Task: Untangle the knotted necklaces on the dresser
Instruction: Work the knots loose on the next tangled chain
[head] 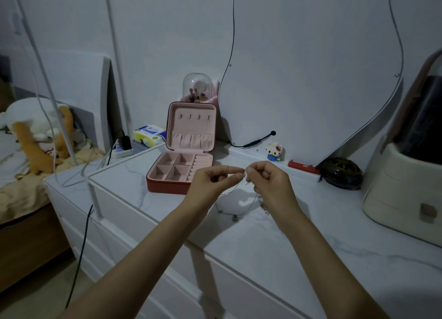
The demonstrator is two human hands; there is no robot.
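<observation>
Thin silver necklaces hang in a tangle above the white marble-look dresser top. My left hand and my right hand are raised over the dresser, fingertips almost meeting. Each pinches the chain near a small knot between them. Loops of chain droop below the hands, and their lowest part with small charms touches the dresser. Another chain piece dangles under my right hand.
An open pink jewellery box stands just behind my left hand. A small toy figure, a red bar and a dark round object sit at the back right. A cream storage case fills the far right. Cables hang at left.
</observation>
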